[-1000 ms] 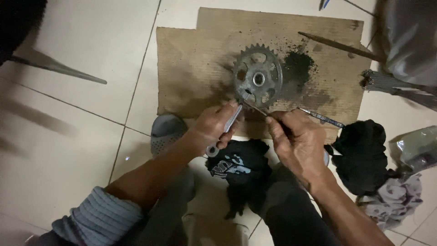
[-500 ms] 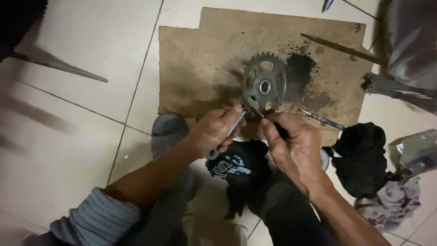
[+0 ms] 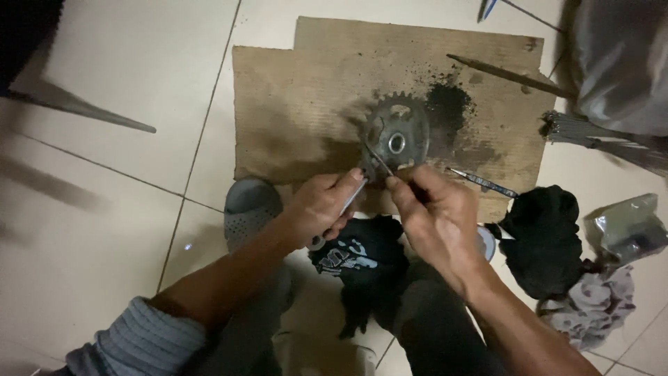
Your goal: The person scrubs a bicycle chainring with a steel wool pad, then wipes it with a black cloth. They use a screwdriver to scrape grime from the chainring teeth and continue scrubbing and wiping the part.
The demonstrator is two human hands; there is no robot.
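Nearest the camera, a grey ribbed sleeve covers the left forearm, and a black printed cloth lies between the knees, just below the sprocket. The left hand sits lower left of the sprocket, fingers curled tight round a flat metal tool whose upper end touches the sprocket's lower edge. The right hand is just below the sprocket, its fingers pinched narrow on a thin dark pick whose tip lies against the sprocket's face.

Compared with half a second ago, both hands hold the same grips and the pick stays on the metal; the whole scene sits a shade lower and more to the right in view, the sprocket with it, so that looks like the head moving.

The toothed sprocket lies flat on the brown cardboard, with a black grease patch just to its right. A grey perforated shoe pokes out lower left of it. Right of the sprocket, a slim metal rod lies at the cardboard's edge, then a black rag, then a crumpled silvery plastic packet with a pale patterned cloth beneath it. Above and right of the sprocket, a long thin file rests on the cardboard.
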